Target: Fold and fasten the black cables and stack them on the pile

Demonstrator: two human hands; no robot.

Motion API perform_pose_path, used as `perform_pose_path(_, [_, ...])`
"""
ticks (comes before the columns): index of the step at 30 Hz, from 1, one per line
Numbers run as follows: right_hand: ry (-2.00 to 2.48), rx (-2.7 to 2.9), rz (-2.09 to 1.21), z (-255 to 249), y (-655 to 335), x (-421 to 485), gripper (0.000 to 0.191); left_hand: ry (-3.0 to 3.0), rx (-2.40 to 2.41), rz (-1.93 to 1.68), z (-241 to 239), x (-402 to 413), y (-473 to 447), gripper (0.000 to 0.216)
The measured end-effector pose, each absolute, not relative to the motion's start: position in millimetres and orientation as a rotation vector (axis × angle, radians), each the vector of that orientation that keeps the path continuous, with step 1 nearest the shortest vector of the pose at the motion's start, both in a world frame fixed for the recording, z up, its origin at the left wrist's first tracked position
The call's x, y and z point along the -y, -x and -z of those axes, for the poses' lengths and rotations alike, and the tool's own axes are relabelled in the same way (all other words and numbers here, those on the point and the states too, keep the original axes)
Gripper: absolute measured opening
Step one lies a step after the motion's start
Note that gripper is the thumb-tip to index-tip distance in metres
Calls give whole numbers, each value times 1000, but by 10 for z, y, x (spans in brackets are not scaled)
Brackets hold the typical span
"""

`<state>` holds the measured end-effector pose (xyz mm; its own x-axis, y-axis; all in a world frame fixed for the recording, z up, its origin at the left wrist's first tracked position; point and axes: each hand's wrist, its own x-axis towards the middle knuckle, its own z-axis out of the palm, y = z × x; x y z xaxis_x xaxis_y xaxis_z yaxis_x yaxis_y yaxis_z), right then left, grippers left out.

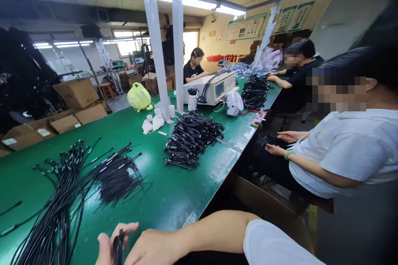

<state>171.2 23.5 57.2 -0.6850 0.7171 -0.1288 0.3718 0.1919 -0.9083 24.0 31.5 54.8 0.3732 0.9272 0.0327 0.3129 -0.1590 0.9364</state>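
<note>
At the bottom edge of the head view, my left hand [107,245] grips a folded black cable bundle [118,249], with the thumb on one side and the fingers on the other. Close by on its right, my right hand [154,247] is closed, its fingers curled toward the bundle. What those fingers hold is hidden. Long loose black cables [57,209] with connector ends spread over the green table to the left. Just beyond my hands lies a pile of thin black strips [116,184], which look like cable ties. Farther off is a heap of bundled black cables [192,136].
A boxy white instrument [211,89], a patterned bottle [192,100], a small white fan [234,103] and a green fan [139,96] stand on the table [174,198]. A co-worker [338,145] sits close on the right; two more work farther back. Cardboard boxes [76,93] lie left.
</note>
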Motion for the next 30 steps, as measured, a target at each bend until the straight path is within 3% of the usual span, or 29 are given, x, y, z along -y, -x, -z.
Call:
perform_pose_path(3, [1111, 2124, -1563, -560, -1735, -266, 25, -1852, -920, -699, -590, -204, -198, 48])
perform_pose_path(7, [1135, 1916, -1547, -468, -1904, -416, 27, -1689, -1039, -668, -474, 59, -161, 41])
perform_pose_path(11, [1021, 1932, -1334, -340, -1938, -398, 34, -1240, -1229, -1042, -273, 85, -160, 31])
perform_pose_path(22, [1093, 2165, -1039, -286, -1727, -256, 36, -913, -928, -957, -170, 54, -32, 45])
perform_pose_path(24, [1163, 2081, -1189, -229, -1696, -255, 38, -954, -973, -991, -176, 74, -74, 40])
perform_pose_path(28, [1053, 1705, -1918, -137, -1650, -203, 51, -999, -1015, -1152, -149, 84, -195, 34])
perform_pose_path(30, [984, 1678, -2024, -179, -1683, -183, 55, -877, -984, -1216, -134, 56, -225, 34])
